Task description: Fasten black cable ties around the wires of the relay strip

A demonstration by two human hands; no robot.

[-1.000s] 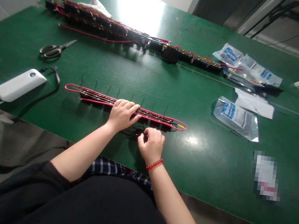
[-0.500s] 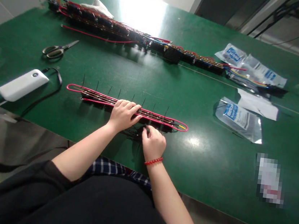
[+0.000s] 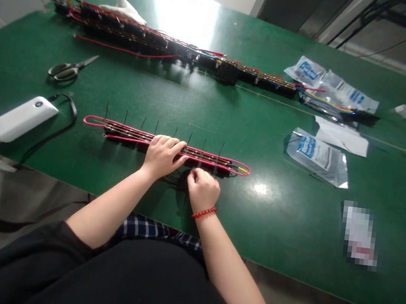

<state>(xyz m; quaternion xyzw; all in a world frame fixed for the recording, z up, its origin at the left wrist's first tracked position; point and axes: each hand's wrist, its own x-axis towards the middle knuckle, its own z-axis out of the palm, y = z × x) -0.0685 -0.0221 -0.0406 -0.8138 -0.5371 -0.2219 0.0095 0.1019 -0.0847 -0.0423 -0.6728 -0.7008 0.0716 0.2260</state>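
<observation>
Wire harness (image 3: 131, 133) lies flat under the open left hand (image 3: 162, 156), pressing it steady, while the right hand (image 3: 202, 190) pinches dark wires (image 3: 175, 180) at its near side.

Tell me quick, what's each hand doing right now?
Left hand: open, pressing on the wire bundle.
Right hand: closed, apparently pinching dark wires.

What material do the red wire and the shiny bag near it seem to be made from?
The red wire looks plastic-coated: smooth, glossy, bent in a soft loop. The bag seems metallized plastic film: silvery, creased, reflecting light. Its exact film cannot be told.
</observation>
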